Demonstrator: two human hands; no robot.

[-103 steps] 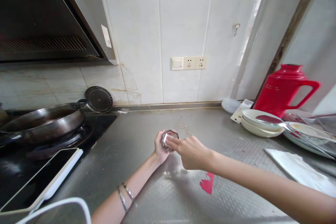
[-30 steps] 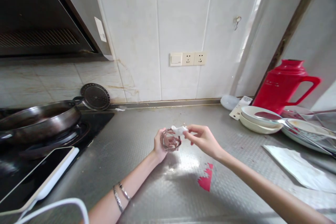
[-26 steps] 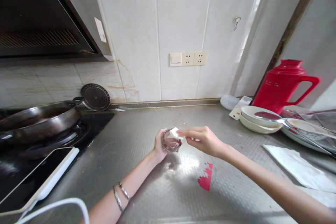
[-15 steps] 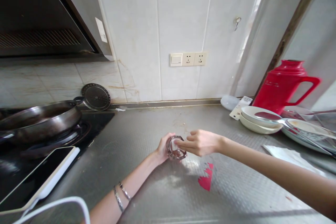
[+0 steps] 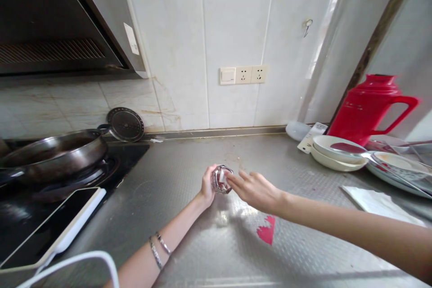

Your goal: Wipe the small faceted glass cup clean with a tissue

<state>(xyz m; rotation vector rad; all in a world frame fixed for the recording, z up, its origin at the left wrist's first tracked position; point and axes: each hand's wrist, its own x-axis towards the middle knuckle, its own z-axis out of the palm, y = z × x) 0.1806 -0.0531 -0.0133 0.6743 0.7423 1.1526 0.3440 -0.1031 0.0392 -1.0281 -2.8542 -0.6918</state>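
Note:
My left hand [image 5: 208, 185] is wrapped around a small clear faceted glass [image 5: 223, 190], tilted so that its mouth faces me. A white piece that looks like tissue [image 5: 222, 176] shows inside the mouth. My right hand [image 5: 251, 189] reaches in from the right, its leading fingertips at the rim against the white piece; the other fingers are stretched out. The fingertips' exact grip is partly hidden. Below the hands, a torn pink-red patch [image 5: 266, 230] marks the steel counter [image 5: 189, 252].
At left, a pan [image 5: 64, 153] sits on the stove, with a phone [image 5: 54, 225] and white cable in front. At right stand a red thermos [image 5: 366, 108], stacked bowls [image 5: 337, 159], plates [image 5: 401, 175] and a folded white paper [image 5: 378, 202]. Behind is a tiled wall with sockets [image 5: 251, 74].
Both hands have moved the glass slightly up and left. My right hand has turned flatter, its fingers straighter, and the white piece shows more clearly in the glass.

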